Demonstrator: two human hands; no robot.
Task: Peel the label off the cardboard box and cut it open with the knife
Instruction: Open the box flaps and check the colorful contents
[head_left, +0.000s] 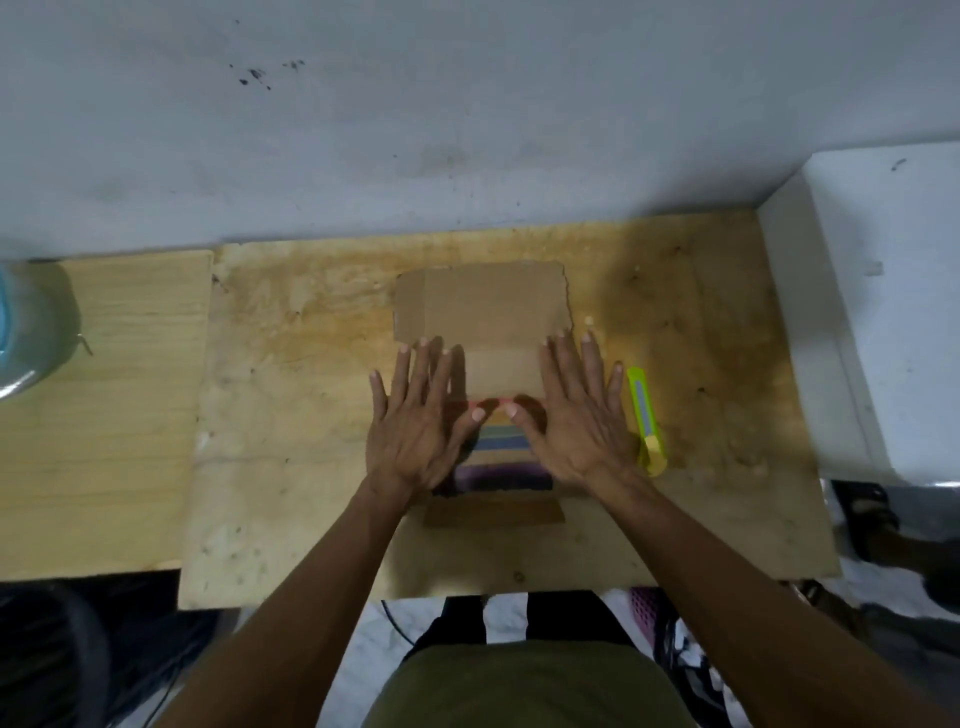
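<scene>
A flat brown cardboard box (483, 306) lies on the wooden board, its far flap spread open. A label with coloured stripes (501, 447) covers its near part. My left hand (415, 421) rests flat on the box's left side, fingers spread, holding nothing. On the right side my right hand (576, 415) lies flat in the same way. The two thumbs nearly meet over the label's top edge. A lime-green utility knife (647, 421) lies on the board just right of my right hand, untouched.
The stained wooden board (291, 415) sits against a grey wall. A paler board (104, 415) adjoins it on the left, with a bluish plastic container (23, 327) at the far left edge. A white ledge (857, 312) rises at the right.
</scene>
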